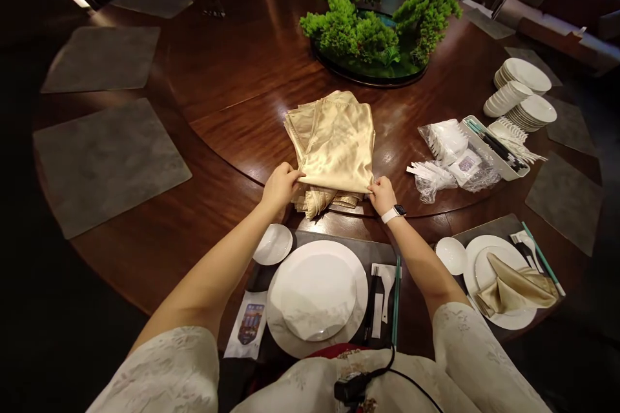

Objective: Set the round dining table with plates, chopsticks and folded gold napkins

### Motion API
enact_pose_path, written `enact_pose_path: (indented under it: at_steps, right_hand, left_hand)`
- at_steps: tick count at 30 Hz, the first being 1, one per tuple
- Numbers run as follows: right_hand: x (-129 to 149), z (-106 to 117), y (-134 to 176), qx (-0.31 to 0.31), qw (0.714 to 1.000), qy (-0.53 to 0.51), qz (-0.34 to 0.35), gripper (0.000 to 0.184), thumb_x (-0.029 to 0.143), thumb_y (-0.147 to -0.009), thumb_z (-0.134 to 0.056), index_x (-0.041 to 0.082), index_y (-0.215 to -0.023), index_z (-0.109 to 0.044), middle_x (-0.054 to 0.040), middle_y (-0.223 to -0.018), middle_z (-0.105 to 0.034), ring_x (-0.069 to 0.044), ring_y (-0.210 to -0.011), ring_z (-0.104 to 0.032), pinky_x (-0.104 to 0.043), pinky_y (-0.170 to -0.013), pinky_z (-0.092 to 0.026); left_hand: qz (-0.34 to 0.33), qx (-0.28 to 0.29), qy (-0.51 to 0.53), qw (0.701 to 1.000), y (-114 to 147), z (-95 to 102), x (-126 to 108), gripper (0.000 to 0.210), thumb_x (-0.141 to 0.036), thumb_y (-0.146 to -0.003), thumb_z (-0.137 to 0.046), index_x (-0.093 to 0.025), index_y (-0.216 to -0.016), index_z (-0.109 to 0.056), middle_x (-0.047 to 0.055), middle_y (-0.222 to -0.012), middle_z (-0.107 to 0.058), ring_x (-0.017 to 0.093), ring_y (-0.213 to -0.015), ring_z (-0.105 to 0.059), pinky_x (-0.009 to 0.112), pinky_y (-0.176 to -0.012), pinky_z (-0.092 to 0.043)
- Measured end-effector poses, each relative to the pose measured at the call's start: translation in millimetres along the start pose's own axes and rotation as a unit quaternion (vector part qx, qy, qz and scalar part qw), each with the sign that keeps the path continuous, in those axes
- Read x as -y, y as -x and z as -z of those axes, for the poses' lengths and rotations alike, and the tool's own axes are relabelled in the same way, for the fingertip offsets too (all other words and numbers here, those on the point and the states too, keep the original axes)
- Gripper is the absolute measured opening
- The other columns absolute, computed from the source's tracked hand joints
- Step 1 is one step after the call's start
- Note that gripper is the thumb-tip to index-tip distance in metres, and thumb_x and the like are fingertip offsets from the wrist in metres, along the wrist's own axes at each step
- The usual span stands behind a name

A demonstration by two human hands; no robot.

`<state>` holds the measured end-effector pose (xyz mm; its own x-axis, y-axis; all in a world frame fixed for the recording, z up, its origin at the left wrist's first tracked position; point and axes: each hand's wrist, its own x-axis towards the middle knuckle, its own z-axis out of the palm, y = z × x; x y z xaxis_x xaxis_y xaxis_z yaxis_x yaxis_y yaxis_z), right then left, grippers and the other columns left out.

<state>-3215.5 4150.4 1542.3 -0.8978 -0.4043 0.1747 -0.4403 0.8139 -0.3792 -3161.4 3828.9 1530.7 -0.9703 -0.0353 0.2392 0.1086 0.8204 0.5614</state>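
My left hand [281,185] pinches the near left corner of a gold satin napkin [338,142]. The near right corner is pinched by my right hand [382,195], which has a watch at the wrist. Beneath that napkin lies a pile of similar gold napkins [317,202], partly covered. Closer to me sit a white plate [318,295] on a larger plate, a small white dish [273,244], a spoon [386,290] and teal-ended chopsticks [396,300]. A wet-wipe packet [248,324] lies left of the plates.
A green miniature-tree centrepiece [371,35] stands mid-table. Stacked white plates [523,75], bagged spoons [445,141] and a long white box [516,168] of chopsticks are at the right. One folded napkin [513,287] rests on the right-hand setting. Grey placemats [111,164] line the table's edge.
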Motion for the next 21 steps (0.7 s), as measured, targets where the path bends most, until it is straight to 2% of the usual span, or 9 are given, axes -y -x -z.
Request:
enact_pose_path:
  at_steps: [2, 4, 6, 7, 10, 14, 16, 18, 21]
  right_hand:
    - [-11.8, -6.6, 4.6, 0.028, 0.997, -0.025, 0.066, 0.02, 0.008, -0.084, -0.052, 0.017, -0.085, -0.07, -0.0153, -0.12, -0.061, -0.028, -0.121, -0.052, -0.042, -0.105, -0.044]
    - [-24.5, -12.4, 7.9, 0.063, 0.989, -0.067, 0.115, 0.022, 0.004, -0.08, -0.052, 0.018, -0.084, -0.069, -0.013, -0.121, -0.063, -0.026, -0.124, -0.053, -0.041, -0.109, -0.042]
    - [-35.8, -16.9, 8.4, 0.075, 0.985, -0.115, 0.108, 0.021, 0.004, -0.076, -0.054, 0.018, -0.082, -0.068, -0.0111, -0.11, -0.069, -0.025, -0.115, -0.06, -0.04, -0.104, -0.046]
    - [-40.2, -18.6, 7.2, 0.069, 0.984, -0.142, 0.083, 0.018, 0.006, -0.075, -0.055, 0.018, -0.08, -0.067, -0.0095, -0.101, -0.07, -0.024, -0.107, -0.063, -0.039, -0.099, -0.049]
    - [-46.3, -22.3, -3.6, 0.026, 0.967, -0.249, -0.048, 0.004, 0.016, -0.075, -0.061, 0.018, -0.071, -0.061, -0.0022, -0.074, -0.066, -0.019, -0.079, -0.065, -0.033, -0.079, -0.054]
    - [-41.0, -26.5, -27.2, 0.014, 0.878, -0.415, -0.236, 0.018, 0.025, -0.075, -0.069, 0.018, -0.071, -0.053, 0.0037, -0.063, -0.057, -0.009, -0.059, -0.055, -0.02, -0.057, -0.05]
    - [-37.5, -28.2, -36.8, 0.027, 0.831, -0.458, -0.316, 0.023, 0.025, -0.074, -0.073, 0.019, -0.077, -0.051, 0.0056, -0.06, -0.055, -0.007, -0.052, -0.052, -0.018, -0.05, -0.047]
    - [-35.8, -29.2, -43.2, 0.041, 0.799, -0.469, -0.375, 0.032, 0.022, -0.072, -0.076, 0.021, -0.082, -0.047, 0.0072, -0.057, -0.054, -0.007, -0.047, -0.049, -0.017, -0.044, -0.046]
    - [-37.3, -29.0, -48.5, 0.076, 0.79, -0.456, -0.404, 0.04, 0.016, -0.068, -0.079, 0.022, -0.084, -0.044, 0.0075, -0.053, -0.055, -0.007, -0.042, -0.047, -0.016, -0.038, -0.041]
  left_hand:
    - [-0.056, 0.019, 0.005, 0.998, 5.6, -2.0, 6.7, 0.019, -0.021, -0.081, -0.052, -0.019, -0.092, -0.068, 0.012, -0.111, -0.058, 0.028, -0.107, -0.052, 0.04, -0.095, -0.044]
    - [-0.123, 0.053, 0.017, 0.991, 10.2, -2.4, 11.3, 0.018, -0.02, -0.08, -0.051, -0.018, -0.09, -0.065, 0.013, -0.118, -0.058, 0.027, -0.113, -0.052, 0.042, -0.101, -0.042]
    - [-0.153, 0.088, 0.033, 0.984, 11.5, -1.5, 12.6, 0.017, -0.019, -0.079, -0.05, -0.018, -0.09, -0.063, 0.012, -0.113, -0.062, 0.027, -0.11, -0.055, 0.042, -0.1, -0.043]
    - [-0.144, 0.098, 0.041, 0.984, 10.3, -1.1, 12.3, 0.016, -0.02, -0.079, -0.049, -0.018, -0.089, -0.062, 0.011, -0.106, -0.064, 0.026, -0.104, -0.057, 0.041, -0.097, -0.044]
    - [-0.053, 0.087, 0.092, 0.991, -2.2, -3.2, 11.1, 0.016, -0.03, -0.083, -0.051, -0.018, -0.088, -0.059, 0.006, -0.087, -0.063, 0.022, -0.083, -0.059, 0.035, -0.082, -0.048]
    - [0.097, 0.045, 0.2, 0.974, -31.3, -15.6, 14.4, 0.028, -0.038, -0.08, -0.063, -0.017, -0.098, -0.058, 0.0, -0.078, -0.058, 0.014, -0.071, -0.054, 0.027, -0.072, -0.047]
    - [0.168, 0.045, 0.242, 0.955, -43.9, -21.3, 16.4, 0.037, -0.033, -0.074, -0.071, -0.017, -0.104, -0.056, -0.003, -0.076, -0.056, 0.011, -0.065, -0.052, 0.025, -0.068, -0.047]
    - [0.239, 0.062, 0.279, 0.928, -52.5, -23.3, 16.8, 0.046, -0.028, -0.071, -0.077, -0.017, -0.109, -0.054, -0.004, -0.075, -0.053, 0.008, -0.059, -0.05, 0.024, -0.064, -0.047]
    - [0.325, 0.111, 0.339, 0.876, -59.3, -18.2, 14.4, 0.058, -0.021, -0.068, -0.082, -0.018, -0.115, -0.049, -0.006, -0.075, -0.051, 0.007, -0.056, -0.05, 0.023, -0.058, -0.047]
